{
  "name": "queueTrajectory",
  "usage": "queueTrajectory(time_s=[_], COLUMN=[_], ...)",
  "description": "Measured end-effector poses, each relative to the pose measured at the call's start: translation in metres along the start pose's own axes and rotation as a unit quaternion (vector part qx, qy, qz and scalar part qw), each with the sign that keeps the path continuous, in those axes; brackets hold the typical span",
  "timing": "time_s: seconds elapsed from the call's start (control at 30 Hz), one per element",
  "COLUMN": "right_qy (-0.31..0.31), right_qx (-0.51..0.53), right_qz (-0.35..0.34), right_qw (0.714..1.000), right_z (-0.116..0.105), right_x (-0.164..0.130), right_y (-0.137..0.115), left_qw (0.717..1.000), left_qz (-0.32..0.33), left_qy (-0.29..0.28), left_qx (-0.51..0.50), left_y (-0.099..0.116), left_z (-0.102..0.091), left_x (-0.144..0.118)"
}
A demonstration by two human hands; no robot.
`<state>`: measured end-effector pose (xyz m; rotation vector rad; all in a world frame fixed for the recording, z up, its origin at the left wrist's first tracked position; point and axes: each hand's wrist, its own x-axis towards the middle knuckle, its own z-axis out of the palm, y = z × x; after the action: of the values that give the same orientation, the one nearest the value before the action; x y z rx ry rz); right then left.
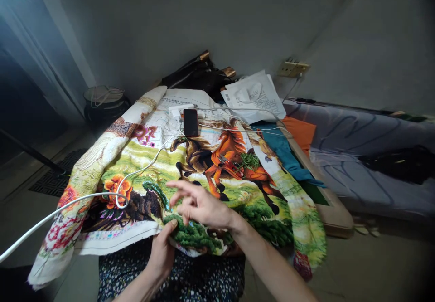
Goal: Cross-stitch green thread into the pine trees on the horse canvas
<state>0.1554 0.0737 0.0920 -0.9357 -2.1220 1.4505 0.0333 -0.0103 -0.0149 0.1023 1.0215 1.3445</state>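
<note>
- Largely, the embroidered cloth [238,195], spread out before the person, looks filled with colour: horses [228,150], meadow, orange flower [114,187].
- Pale gridded fabric [163,132] near the phone [190,123] appears unstitched.
- Left hand [161,253] pinches the near edge, thumb on top.
- Right hand [205,207] hovers above, fingers parted; whether they hold any thread, I cannot tell.

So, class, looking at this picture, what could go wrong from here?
1. The white cable loops across the cloth, so it might snag if the cloth is pulled.
2. The phone lies on the same cloth, whose front edge the left hand grips; a tug could shift it.
3. The green thread sits in a loose heap on the cloth and might tangle or slip off.
</note>
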Motion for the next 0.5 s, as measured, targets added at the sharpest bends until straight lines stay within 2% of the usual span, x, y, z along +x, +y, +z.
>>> queueTrajectory(time_s=[0.03, 0.1, 0.13, 0.17, 0.27, 0.33, 0.4, 0.5], right_qy=[0.067, 0.194, 0.22, 0.215, 0.082, 0.022, 0.012, 0.06], right_qx=[-0.047, -0.187, -0.245, -0.282, -0.31, -0.323, -0.339, -0.374], right_qz=[0.007, 0.021, 0.014, -0.007, -0.121, -0.181, -0.225, -0.29], right_qw=[0.997, 0.963, 0.944, 0.935, 0.94, 0.929, 0.913, 0.879], right_z=[-0.004, -0.01, -0.011, -0.011, -0.003, 0.004, 0.012, 0.02], right_x=[0.004, 0.005, 0.002, -0.003, -0.023, -0.033, -0.036, -0.034], right_y=[0.006, 0.017, 0.023, 0.028, 0.042, 0.051, 0.06, 0.071], left_qw=[1.0, 0.999, 0.999, 0.999, 0.999, 0.998, 0.998, 0.998], left_qz=[-0.008, -0.028, -0.035, -0.038, -0.041, -0.044, -0.049, -0.053], left_qy=[0.015, 0.031, 0.031, 0.027, 0.013, 0.007, 0.009, -0.001], left_qx=[-0.009, -0.019, -0.022, -0.024, -0.029, -0.036, -0.046, -0.046], left_y=[0.0, -0.001, -0.002, -0.002, -0.002, -0.001, 0.001, 0.002], left_z=[0.0, -0.002, -0.002, -0.003, -0.002, 0.0, 0.003, 0.006], left_x=[0.0, 0.001, 0.001, 0.001, 0.001, 0.0, -0.001, -0.001])
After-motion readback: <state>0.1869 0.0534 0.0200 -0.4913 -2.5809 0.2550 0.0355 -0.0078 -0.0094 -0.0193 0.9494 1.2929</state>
